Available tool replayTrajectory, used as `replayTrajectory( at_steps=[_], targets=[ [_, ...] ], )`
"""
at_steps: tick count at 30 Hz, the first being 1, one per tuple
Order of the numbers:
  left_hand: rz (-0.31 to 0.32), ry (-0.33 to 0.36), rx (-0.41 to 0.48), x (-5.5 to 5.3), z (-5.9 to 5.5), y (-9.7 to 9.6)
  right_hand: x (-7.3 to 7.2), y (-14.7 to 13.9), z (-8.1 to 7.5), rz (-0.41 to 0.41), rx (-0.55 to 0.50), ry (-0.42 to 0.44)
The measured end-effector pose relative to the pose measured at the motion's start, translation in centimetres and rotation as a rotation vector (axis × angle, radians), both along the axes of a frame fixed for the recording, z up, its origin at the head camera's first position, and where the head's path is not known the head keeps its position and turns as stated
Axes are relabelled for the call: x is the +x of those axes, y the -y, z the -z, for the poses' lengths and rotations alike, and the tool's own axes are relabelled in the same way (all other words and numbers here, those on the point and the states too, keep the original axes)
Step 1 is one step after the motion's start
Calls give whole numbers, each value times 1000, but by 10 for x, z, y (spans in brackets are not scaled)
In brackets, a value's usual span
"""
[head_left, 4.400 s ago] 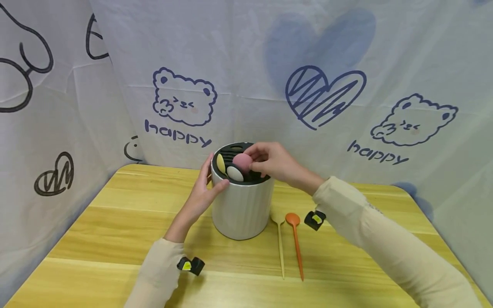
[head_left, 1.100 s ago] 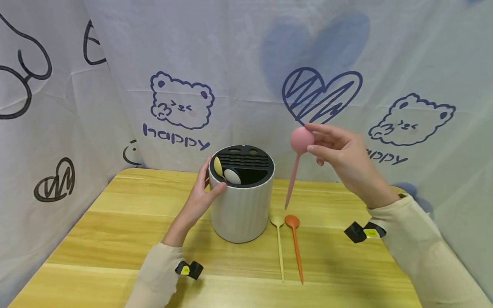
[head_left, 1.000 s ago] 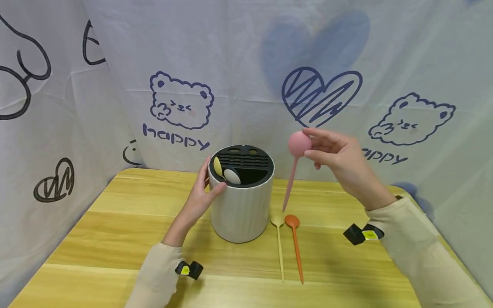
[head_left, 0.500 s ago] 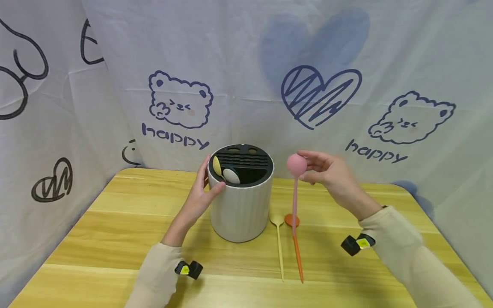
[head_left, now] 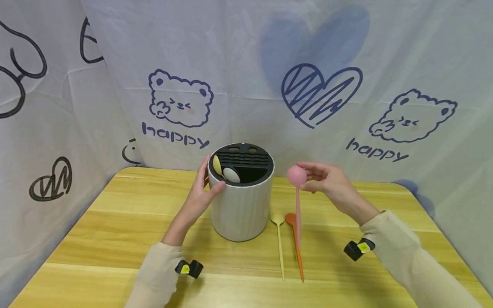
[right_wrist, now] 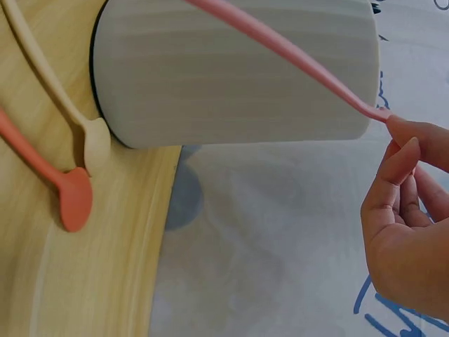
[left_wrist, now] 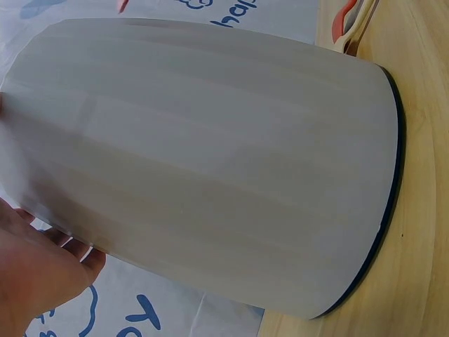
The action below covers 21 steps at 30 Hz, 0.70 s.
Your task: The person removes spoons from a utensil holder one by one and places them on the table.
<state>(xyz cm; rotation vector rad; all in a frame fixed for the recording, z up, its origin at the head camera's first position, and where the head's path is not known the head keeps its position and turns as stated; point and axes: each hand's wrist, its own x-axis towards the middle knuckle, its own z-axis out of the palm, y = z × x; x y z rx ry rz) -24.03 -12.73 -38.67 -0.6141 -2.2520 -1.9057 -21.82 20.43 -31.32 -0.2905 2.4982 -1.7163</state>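
Note:
My right hand (head_left: 329,182) pinches a pink spoon (head_left: 297,176) by its round head, the handle pointing down. That handle overlaps the orange spoon (head_left: 290,219) lying on the table in the head view. In the right wrist view the pink handle slants across the utensil holder's wall, with thumb and fingers at its end. My left hand (head_left: 197,196) grips the white ribbed utensil holder (head_left: 240,214) at its upper left, thumb near the rim. Inside the holder's black divided top stand a yellow spoon (head_left: 217,165) and a white spoon (head_left: 232,174). Left of the orange spoon lies a cream spoon (head_left: 277,219).
The wooden table (head_left: 115,231) carries the holder near its back edge. A white cloth (head_left: 246,64) printed with bears and hearts hangs behind and at both sides. Black wrist cameras are on both sleeves, the right one (head_left: 358,249) above the table.
The pink spoon came out of the holder in my right hand, moved right, then came down beside it over the orange spoon. My left hand stays on the holder.

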Motion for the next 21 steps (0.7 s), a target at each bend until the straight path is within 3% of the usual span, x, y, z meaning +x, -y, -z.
replayTrajectory(
  at_steps=[7,21],
  targets=[
    [-1,-3,4,0,-1,0,-1,-4,9,-12,-12,46],
    [4,1,5,-1,0,0,0,-25,44,-61,-48,153]
  ],
)
